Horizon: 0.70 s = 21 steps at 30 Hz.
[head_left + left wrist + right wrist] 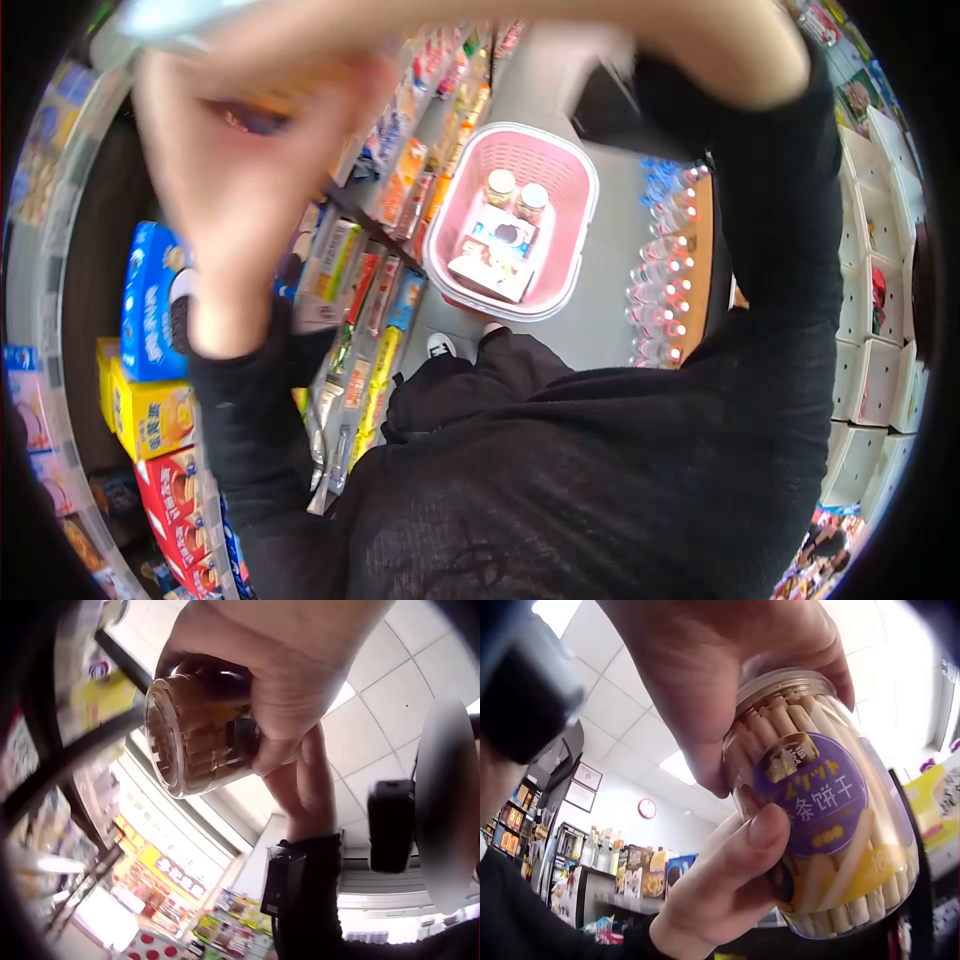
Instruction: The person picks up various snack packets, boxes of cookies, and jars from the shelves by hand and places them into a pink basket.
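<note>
Both hands hold one clear jar of biscuit sticks with a purple label (821, 802), raised at shelf height. In the right wrist view, the right hand (712, 667) grips the jar near its top from above, while the left hand (720, 881) has its thumb against the label side. The left wrist view shows the left hand (285, 667) curled round the jar (202, 739), tilted on its side, with the right hand (311, 780) beside it. From the head, the left hand (225, 190) is blurred at upper left, and the right forearm (480, 15) crosses the top.
A pink basket (588, 200) stands on the floor, holding two jars (532, 200) and boxes (492, 268). Shelves of packets (385, 350) run beside it, with blue (150, 300) and yellow boxes (155, 412) at left. Clear bottles (660, 290) line the right side.
</note>
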Each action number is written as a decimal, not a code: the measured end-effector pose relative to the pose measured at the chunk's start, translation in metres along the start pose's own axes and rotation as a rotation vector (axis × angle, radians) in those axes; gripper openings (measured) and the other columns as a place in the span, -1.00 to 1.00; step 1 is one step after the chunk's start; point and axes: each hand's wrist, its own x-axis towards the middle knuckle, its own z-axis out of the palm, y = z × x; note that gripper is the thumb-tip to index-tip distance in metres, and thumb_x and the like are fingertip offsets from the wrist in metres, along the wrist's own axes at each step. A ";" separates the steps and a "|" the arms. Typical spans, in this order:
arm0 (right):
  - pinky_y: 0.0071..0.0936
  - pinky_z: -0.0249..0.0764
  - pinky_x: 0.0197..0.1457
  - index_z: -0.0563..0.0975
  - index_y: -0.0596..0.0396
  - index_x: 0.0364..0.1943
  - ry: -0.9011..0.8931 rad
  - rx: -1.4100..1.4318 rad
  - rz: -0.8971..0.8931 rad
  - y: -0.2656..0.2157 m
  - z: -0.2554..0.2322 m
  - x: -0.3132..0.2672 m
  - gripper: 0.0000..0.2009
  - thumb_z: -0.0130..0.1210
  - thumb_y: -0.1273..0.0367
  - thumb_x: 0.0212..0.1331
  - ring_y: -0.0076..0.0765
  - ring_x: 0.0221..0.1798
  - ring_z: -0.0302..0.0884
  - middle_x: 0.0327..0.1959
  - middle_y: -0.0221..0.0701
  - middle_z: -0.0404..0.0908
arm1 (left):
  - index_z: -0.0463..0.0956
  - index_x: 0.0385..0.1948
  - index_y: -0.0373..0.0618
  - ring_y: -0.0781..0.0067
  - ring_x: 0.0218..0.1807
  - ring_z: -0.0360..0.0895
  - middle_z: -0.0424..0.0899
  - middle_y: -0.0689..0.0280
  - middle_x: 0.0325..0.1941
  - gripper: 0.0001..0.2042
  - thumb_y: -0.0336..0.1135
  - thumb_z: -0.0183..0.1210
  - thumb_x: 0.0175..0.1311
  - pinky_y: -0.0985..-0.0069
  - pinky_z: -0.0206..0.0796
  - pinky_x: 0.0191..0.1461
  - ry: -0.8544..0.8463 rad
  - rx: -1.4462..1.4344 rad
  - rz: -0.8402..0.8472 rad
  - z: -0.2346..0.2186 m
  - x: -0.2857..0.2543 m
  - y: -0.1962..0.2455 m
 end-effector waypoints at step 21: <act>-0.18 0.40 -0.14 0.21 0.13 0.03 -0.622 0.329 1.452 -0.105 0.364 -0.391 -0.18 0.29 0.37 -0.57 0.10 -0.11 0.31 -0.15 -0.05 0.25 | -0.10 0.15 -0.33 -0.01 0.13 0.20 0.20 -0.11 0.08 -0.19 -0.29 0.19 -0.18 0.29 0.09 0.14 -0.799 -0.209 -0.990 0.366 -0.311 -0.099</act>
